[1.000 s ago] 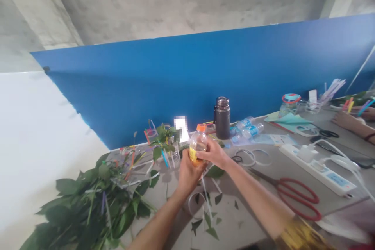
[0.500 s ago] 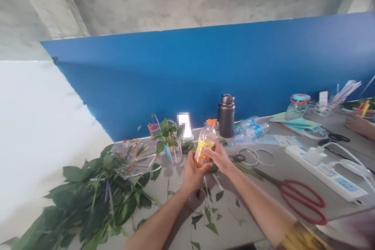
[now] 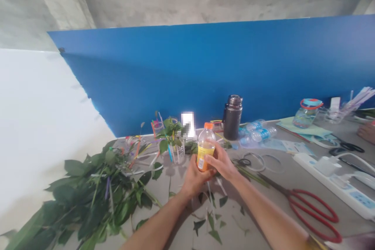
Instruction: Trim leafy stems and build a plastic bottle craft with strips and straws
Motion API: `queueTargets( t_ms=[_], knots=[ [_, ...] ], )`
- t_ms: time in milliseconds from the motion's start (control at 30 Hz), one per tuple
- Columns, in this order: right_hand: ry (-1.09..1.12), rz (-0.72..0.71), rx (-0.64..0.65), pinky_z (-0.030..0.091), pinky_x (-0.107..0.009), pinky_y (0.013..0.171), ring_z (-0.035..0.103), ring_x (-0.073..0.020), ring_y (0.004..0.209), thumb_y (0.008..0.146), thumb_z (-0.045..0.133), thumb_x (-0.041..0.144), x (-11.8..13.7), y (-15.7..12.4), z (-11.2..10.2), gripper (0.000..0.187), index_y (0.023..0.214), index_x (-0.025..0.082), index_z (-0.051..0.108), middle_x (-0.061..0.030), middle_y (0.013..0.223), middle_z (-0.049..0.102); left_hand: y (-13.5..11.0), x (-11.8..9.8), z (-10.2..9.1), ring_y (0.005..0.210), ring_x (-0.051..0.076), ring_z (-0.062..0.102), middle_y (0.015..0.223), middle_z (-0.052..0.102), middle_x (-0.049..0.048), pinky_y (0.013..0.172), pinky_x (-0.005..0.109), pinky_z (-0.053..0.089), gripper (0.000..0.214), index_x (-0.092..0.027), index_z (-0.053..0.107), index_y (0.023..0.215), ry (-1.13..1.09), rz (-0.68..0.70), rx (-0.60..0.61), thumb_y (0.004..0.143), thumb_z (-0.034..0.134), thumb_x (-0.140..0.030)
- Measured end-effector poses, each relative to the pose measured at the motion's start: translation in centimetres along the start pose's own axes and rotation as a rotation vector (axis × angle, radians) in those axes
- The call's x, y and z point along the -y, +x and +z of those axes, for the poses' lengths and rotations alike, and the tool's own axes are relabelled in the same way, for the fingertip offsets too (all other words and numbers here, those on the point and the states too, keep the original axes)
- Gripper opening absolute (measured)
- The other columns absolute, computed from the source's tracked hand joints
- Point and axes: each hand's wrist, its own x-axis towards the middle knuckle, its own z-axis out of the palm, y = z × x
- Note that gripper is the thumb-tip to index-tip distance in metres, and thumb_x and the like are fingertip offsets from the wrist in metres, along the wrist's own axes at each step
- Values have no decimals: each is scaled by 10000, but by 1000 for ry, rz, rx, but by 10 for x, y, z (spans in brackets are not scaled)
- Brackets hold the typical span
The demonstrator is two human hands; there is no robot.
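Observation:
Between my two hands is a clear plastic bottle with an orange cap, a yellow label and some orange colour low down. It stands nearly upright above the table. My left hand wraps round its lower part from the left. My right hand grips it from the right, thumb across the label. Just behind and to the left, a clear cup holds leafy sprigs and coloured straws. Cut leaves and thin stems lie on the table below my hands.
A big heap of leafy branches covers the left side. At the back stand a dark thermos and lying water bottles. Red-handled scissors and a white power strip are on the right. Another person's hand shows at the right edge.
The bottle has gone from tilted to nearly upright, still in both hands. The view has shifted slightly, so the things on the right sit farther right.

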Motion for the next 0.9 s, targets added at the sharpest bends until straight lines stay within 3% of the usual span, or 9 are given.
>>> queueTargets(
  t_ms=[67,133,267,400,533,633,733,900],
  knots=[
    [-54,12,-43,540,-413,940,672,-279,1061,756,814,392,-3,0,4,642,1333,213,597,-83,1207,710,-2,0,2,749,177,583,849,641,16,667,289,468,523,-180,568,961,74,8,-78,604,898,-373],
    [-78,28,-76,558,-401,873,685,-275,986,768,804,406,-4,1,6,555,1256,197,644,-79,1105,735,-3,1,0,781,193,604,889,658,35,700,307,489,533,-176,581,1010,66,7,-66,630,892,-382],
    [11,18,-86,561,-379,820,696,-265,924,800,794,464,-3,4,2,471,1163,182,688,-83,1042,753,1,3,-8,838,214,644,985,685,73,723,334,534,535,-184,634,1143,-187,-28,138,744,816,-491],
    [175,28,-49,558,-392,863,700,-269,954,825,775,516,-2,7,-5,500,1198,195,684,-79,1044,757,6,3,-12,870,253,676,1071,696,111,705,386,582,621,-181,655,1192,-408,-182,252,703,836,-518],
    [200,14,-12,537,-376,917,683,-257,1012,861,745,468,-3,6,-4,409,1182,218,703,-63,1081,753,5,-1,-11,787,188,637,932,681,56,685,316,556,537,-170,663,1054,-301,-108,80,666,878,-472],
    [217,36,20,537,-346,870,683,-245,984,831,749,378,-3,6,-3,367,1158,215,711,-52,1068,756,4,-4,-9,735,147,586,852,637,18,654,268,521,520,-165,642,988,-191,-24,-20,639,901,-452],
    [279,103,49,542,-335,809,698,-242,933,786,713,298,-1,7,-4,383,1157,205,704,-51,1053,763,2,-8,-8,768,159,609,905,655,38,653,269,535,519,-162,636,1016,-192,-32,9,677,875,-473],
    [305,193,57,533,-330,758,701,-237,847,664,653,219,6,9,-6,453,1114,202,701,-34,947,773,-2,-9,-6,749,183,668,961,692,59,599,285,558,584,-188,641,1099,-338,-183,98,695,849,-554]
  ],
)
